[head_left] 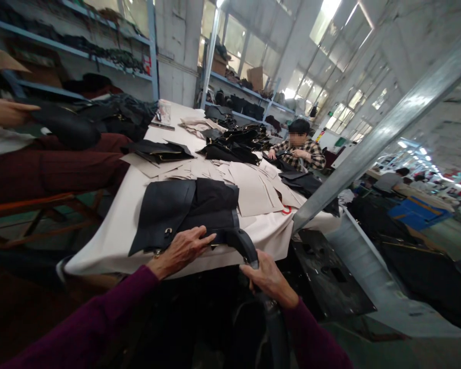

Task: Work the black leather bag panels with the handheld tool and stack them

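A black leather bag panel (184,210) with a small metal buckle lies at the near edge of a white worktable (111,230). My left hand (182,249) rests on its lower edge, fingers stretched flat and pressing the leather. My right hand (269,279) is closed around a dark curved strap (242,243) that arches off the panel's right corner and runs down past the table edge. Both my sleeves are purple.
Beige paper patterns (249,189) and heaps of black bag parts (234,146) cover the table. A person in a checked shirt (301,151) works at the far side. Another person's hand (5,113) holds black material at left. A slanted metal post (372,148) stands right. Shelves line the back.
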{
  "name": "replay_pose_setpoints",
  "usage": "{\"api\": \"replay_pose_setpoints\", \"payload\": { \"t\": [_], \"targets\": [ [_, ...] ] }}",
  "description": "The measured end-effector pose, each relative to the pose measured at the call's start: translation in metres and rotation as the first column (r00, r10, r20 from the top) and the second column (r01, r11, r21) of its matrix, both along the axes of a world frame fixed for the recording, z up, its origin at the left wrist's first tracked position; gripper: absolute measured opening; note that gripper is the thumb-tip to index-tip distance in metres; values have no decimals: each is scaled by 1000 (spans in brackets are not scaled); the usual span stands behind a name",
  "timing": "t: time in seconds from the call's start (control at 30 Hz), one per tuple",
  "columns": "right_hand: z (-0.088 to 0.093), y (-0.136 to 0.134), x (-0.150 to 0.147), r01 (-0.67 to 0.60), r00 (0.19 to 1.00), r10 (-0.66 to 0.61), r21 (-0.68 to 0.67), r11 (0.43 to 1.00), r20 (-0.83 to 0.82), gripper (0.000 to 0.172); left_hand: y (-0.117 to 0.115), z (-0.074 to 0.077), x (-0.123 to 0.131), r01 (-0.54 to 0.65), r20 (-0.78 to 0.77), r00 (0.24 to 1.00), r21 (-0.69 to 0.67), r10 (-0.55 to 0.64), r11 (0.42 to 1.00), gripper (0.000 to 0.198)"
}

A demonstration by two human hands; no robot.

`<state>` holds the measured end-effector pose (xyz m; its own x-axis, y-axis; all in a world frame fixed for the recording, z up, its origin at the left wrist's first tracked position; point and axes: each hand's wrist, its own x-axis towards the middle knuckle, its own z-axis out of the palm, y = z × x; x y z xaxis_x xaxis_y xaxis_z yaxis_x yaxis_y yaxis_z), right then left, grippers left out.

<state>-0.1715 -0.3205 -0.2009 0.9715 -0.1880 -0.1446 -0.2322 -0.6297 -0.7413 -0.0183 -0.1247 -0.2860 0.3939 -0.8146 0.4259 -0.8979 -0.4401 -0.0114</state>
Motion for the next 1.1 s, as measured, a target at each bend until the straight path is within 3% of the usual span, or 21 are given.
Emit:
{"api": "replay_pose_setpoints", "payload": {
  "t": [0.13, 0.37, 0.63, 0.7, 0.77, 0.83, 0.9, 0.93, 1.0, 1.07, 1.1],
  "targets": [
    [2, -6, 19, 12, 1000, -12, -17, 1000, -3, 16, 0, 0, 3, -2, -17, 1000, 12, 2, 1000, 35],
    [6, -1, 1, -52, 998, 51, -6, 999, -43, 15, 3, 1, 2, -19, -42, 999, 16, 20, 1000, 36],
    [0, -8, 44, 33, 998, -31, -43, 999, 53, 18, 0, 12, -6, -84, -43, 995, 30, 85, 996, 36],
    [4, -7, 39, 16, 999, -15, -37, 999, 46, 19, 1, 9, -16, -114, -42, 993, -19, 113, 993, 38],
    [9, -5, 29, -7, 999, 9, -36, 999, 36, 19, 7, 1, -33, -141, -78, 988, -153, 130, 978, 39],
    [14, -2, 17, -26, 999, 27, -39, 999, 29, 19, 18, -9, -53, -213, -213, 967, -363, 142, 907, 28],
    [17, 4, 9, -41, 999, 42, -46, 998, 23, 19, 32, -17, -70, -409, -480, 866, -513, 142, 755, 19],
    [19, 8, 6, -47, 999, 48, -50, 998, 19, 19, 39, -19, -76, -538, -644, 757, -519, 110, 664, 24],
    [21, 19, 2, -62, 998, 63, -63, 996, 12, 19, 53, -20, -79, -764, -899, 432, -406, -68, 502, 36],
    [23, 34, -2, -85, 996, 85, -67, 994, -8, 17, 62, -17, -73, -875, -936, 126, -260, -328, 409, 46],
    [23, 42, -5, -104, 994, 102, -70, 992, -24, 16, 65, -15, -69, -899, -901, 37, -219, -432, 380, 49]
  ]
}}
